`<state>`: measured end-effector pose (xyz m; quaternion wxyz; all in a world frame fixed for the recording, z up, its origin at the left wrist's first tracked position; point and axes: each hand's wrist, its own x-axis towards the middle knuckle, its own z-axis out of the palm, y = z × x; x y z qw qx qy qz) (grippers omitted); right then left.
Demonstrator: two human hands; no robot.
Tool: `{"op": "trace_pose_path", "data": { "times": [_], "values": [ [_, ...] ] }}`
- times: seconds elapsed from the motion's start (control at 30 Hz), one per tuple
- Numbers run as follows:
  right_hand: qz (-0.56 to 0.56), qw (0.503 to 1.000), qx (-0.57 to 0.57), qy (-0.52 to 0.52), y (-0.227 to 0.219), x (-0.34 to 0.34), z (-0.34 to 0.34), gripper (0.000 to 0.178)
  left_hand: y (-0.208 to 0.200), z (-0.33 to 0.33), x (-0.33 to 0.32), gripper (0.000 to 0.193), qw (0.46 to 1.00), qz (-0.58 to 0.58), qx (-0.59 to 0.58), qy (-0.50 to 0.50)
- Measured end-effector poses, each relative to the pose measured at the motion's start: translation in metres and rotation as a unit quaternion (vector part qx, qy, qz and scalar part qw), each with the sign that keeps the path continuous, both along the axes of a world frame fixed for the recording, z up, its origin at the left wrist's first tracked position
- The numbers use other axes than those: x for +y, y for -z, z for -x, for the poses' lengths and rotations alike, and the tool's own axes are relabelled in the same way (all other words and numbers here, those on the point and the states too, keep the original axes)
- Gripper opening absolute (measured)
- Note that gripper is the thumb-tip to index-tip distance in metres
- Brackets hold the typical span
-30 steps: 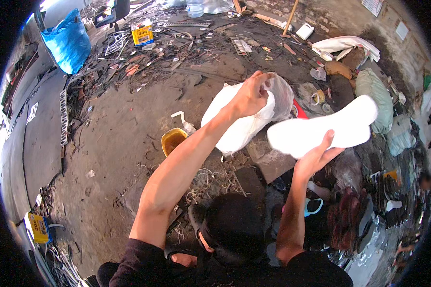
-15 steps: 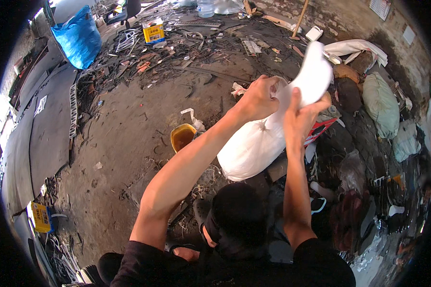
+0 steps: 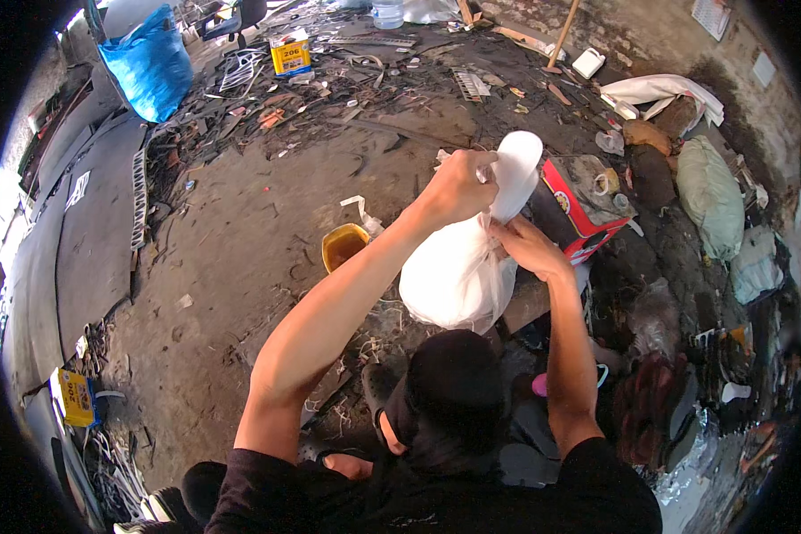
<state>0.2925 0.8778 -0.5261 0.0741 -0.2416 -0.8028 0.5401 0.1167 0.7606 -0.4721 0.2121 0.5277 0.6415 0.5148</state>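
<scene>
A bulging white plastic bag [image 3: 454,276] sits low in front of me, its material drawn up to a neck. Out of its top stands a white, rounded, sole-shaped piece [image 3: 517,169]. My left hand [image 3: 461,185] is closed at the upper left of the bag, its fingers against the left edge of the piece; what lies inside the fist is partly hidden. Lower down, at the right side of the neck, my right hand [image 3: 534,247] pinches the bag's plastic between thumb and fingers. The bag's contents show only as pale shapes.
A red box [image 3: 587,209] with small items on top stands right of the bag. To its left is a yellow container [image 3: 343,247] of brown stuff. A person's dark-capped head [image 3: 454,383] is close below. Stuffed sacks [image 3: 708,196] line the right; scraps litter the floor.
The white sole-shaped piece has come down and left, toward the bag's neck. My right hand has moved from the piece down to the neck, uncovering the red box. My left hand has shifted slightly left.
</scene>
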Motion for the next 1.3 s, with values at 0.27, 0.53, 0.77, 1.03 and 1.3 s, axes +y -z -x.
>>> {"op": "trace_pose_path", "data": {
  "times": [0.27,0.53,0.77,1.03,1.3],
  "values": [
    [-0.114,0.983,0.144,-0.008,-0.040,0.014,0.023,0.053,-0.013,0.007,-0.034,0.057,0.999,-0.011,-0.019,-0.025],
    [-0.303,0.946,0.036,-0.109,-0.028,-0.012,0.034,0.041,-0.007,0.017,-0.034,0.066,1.000,-0.005,0.001,-0.014],
    [-0.446,0.884,0.004,-0.143,0.035,0.043,0.072,0.044,0.004,0.004,-0.014,0.067,0.996,-0.079,0.048,0.013],
    [-0.160,0.984,0.074,-0.033,-0.011,0.012,0.058,0.054,0.022,0.023,-0.043,0.062,0.997,-0.060,-0.008,-0.045],
    [-0.473,0.878,0.056,-0.050,0.046,0.011,0.042,0.017,0.029,-0.008,-0.024,0.052,0.993,-0.098,-0.055,0.027]
  ]
}}
